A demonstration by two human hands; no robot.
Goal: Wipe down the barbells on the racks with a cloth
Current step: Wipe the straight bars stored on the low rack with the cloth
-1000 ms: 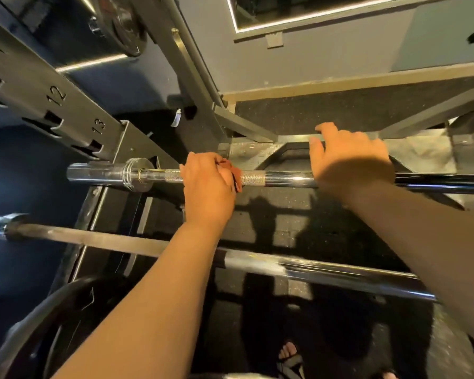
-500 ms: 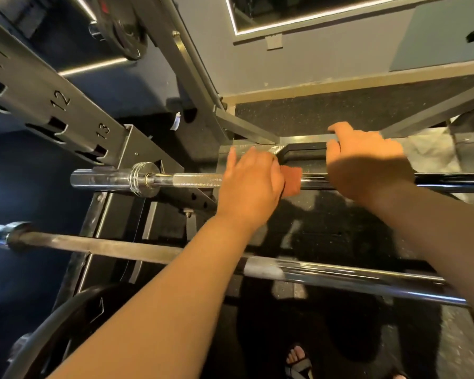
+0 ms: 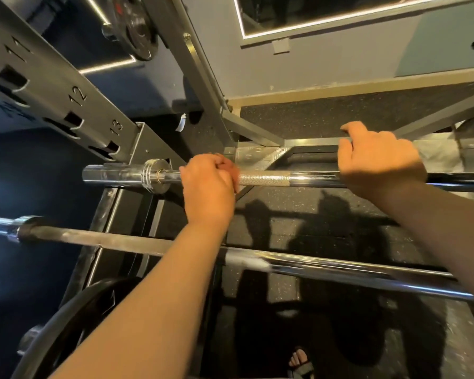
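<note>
A chrome barbell (image 3: 274, 178) lies across the rack, its sleeve and collar at the left. My left hand (image 3: 208, 187) grips an orange-red cloth (image 3: 227, 166) wrapped round the bar just right of the collar; only a sliver of cloth shows by my knuckles. My right hand (image 3: 378, 160) rests over the same bar further right, fingers draped over its far side. A second barbell (image 3: 326, 265) runs lower and nearer, passing beneath both forearms.
A numbered rack upright (image 3: 52, 94) slants at the left, with a weight plate (image 3: 140, 31) hung above. Another black plate (image 3: 74, 318) sits at the lower left. Rubber floor (image 3: 298, 214) and a sandalled foot (image 3: 298, 359) lie below. A wall with a mirror stands behind.
My left hand slid right along the bar with the cloth, then back left toward the collar. My right hand stayed on the bar.
</note>
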